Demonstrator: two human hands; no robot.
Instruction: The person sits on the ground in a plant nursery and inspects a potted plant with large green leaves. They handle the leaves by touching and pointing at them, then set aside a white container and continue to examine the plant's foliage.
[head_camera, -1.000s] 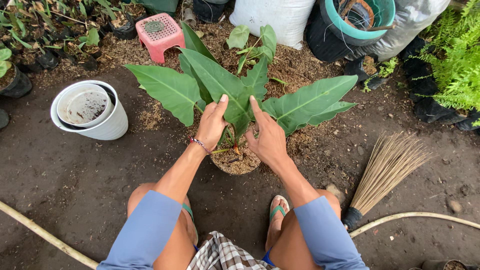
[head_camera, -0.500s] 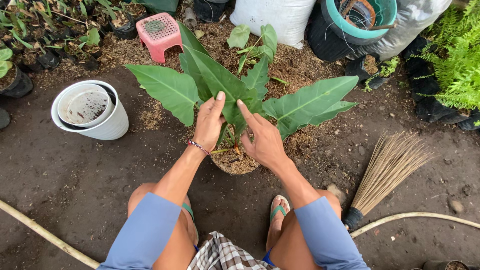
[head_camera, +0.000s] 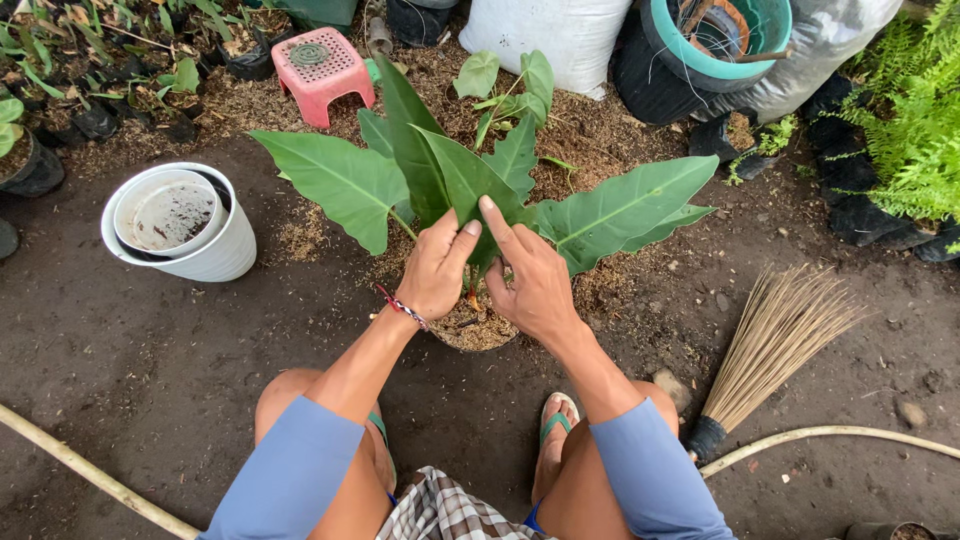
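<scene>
A broad-leaved green plant (head_camera: 420, 170) stands in a soil-filled pot (head_camera: 480, 330) on the dark ground in front of me. My left hand (head_camera: 435, 270) and my right hand (head_camera: 530, 275) are both cupped around the base of its stems, just above the soil, fingers pointing away from me and closed about the stems. The leaves hide the fingertips partly. A red cord bracelet sits on my left wrist. My knees and sandalled feet frame the pot from below.
Stacked white pots (head_camera: 180, 220) stand at left, a pink plastic stool (head_camera: 320, 65) behind. A straw broom (head_camera: 780, 340) lies at right. White sack (head_camera: 555, 30), teal tub (head_camera: 720, 40), ferns (head_camera: 910, 120), seedling pots (head_camera: 80, 90), and a hose (head_camera: 830, 435) surround.
Both hands have drawn closer together around the plant's stems, and the leaves have shifted slightly upright and toward the left.
</scene>
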